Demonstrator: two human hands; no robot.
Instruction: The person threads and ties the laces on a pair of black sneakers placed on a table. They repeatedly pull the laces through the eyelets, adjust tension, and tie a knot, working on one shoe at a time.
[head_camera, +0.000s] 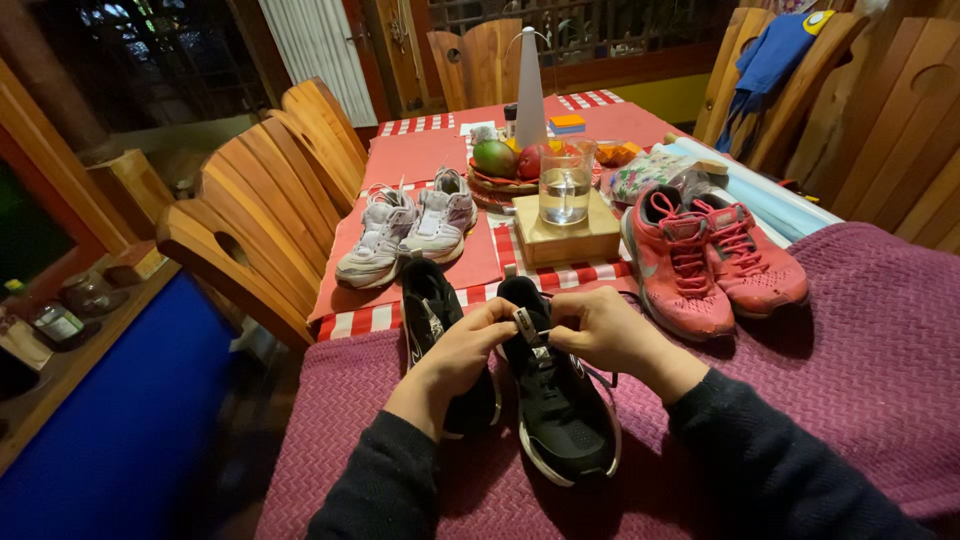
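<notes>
Two hands, your left hand (455, 352) and right hand (600, 330), each grip pinching lace at the tongue of the black shoe (555, 405) on the bench's purple cloth (860, 340), just right of its mate (435, 310); lacing step, keep tension even.

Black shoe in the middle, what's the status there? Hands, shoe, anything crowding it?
Left hand and right hand both pinching laces at the black shoe's tongue. Shoe flat on purple cloth. Second black shoe touching alongside, partly under the left hand.
</notes>
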